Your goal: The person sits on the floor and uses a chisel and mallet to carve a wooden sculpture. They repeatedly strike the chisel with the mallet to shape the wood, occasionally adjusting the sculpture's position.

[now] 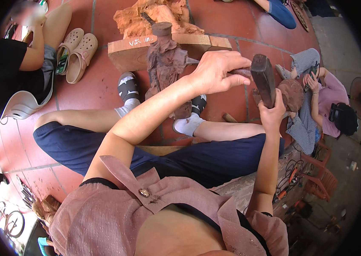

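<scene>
My left hand [221,73] is closed around a chisel, its brown handle [241,74] sticking out on the right between thumb and fingers. The grey metal blade [192,61] shows left of the hand and reaches to a carved dark brown wooden figure [166,59]. That figure stands between my feet, its lower part partly hidden by my left forearm. My right hand [272,110] grips a hammer, its dark blocky head [263,79] raised close beside the end of the chisel handle. The hammer's own handle is mostly hidden in my fist.
Behind the figure lie a wooden plank [126,54] and a rough orange wood block [167,17]. A short wooden piece [229,117] rests on the red tiles. Co-workers sit at left and right, the right one by a round brown carving [292,95]. Beige clogs [82,59] stand at left.
</scene>
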Demonstrator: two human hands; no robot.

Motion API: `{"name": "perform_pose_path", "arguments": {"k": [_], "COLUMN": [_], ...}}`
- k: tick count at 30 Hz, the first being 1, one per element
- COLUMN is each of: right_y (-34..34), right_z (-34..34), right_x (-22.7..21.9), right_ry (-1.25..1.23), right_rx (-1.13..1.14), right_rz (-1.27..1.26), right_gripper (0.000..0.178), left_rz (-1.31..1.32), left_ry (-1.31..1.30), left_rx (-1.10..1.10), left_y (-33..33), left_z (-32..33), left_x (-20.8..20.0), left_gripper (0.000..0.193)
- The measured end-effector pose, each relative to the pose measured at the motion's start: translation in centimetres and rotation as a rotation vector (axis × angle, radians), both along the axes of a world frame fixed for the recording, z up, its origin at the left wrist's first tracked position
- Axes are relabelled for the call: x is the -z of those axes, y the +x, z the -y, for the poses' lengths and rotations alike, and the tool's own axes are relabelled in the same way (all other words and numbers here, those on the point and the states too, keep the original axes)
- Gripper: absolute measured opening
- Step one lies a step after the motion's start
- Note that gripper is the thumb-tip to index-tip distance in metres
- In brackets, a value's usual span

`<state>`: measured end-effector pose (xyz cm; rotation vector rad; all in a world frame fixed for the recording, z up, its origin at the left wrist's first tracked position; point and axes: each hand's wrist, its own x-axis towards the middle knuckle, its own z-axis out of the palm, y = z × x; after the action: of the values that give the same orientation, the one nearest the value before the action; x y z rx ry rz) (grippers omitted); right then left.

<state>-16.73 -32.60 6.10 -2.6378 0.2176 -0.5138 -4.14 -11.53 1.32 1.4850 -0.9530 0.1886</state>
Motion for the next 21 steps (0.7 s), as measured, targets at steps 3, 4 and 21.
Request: {"name": "perform_pose_path", "arguments": {"k": [3,4,21], "right_y": [-1.0,-1.0,-1.2], "right_z": [0.4,0.3,-0.9], "right_x": [2.4,3.0,3.0], "right_ry": [0.33,0.525,0.088], "right_rx": [0.064,-0.038,0.038], "right_rz": [0.034,0.138,0.086], "right_gripper": [0.03,0.03,0.033], "left_rz": [0.06,0.066,0.123], "left_ry": [0.031,0.024,0.017], "left_rx": [0.001,0.004,-0.102], "left_y": [-0.4,-0.3,-1.8], "left_z": [-0.1,0.0,-1.8], "left_x": [-0.2,-0.1,-0.5], "left_gripper": [0.04,0.039,0.037]}}
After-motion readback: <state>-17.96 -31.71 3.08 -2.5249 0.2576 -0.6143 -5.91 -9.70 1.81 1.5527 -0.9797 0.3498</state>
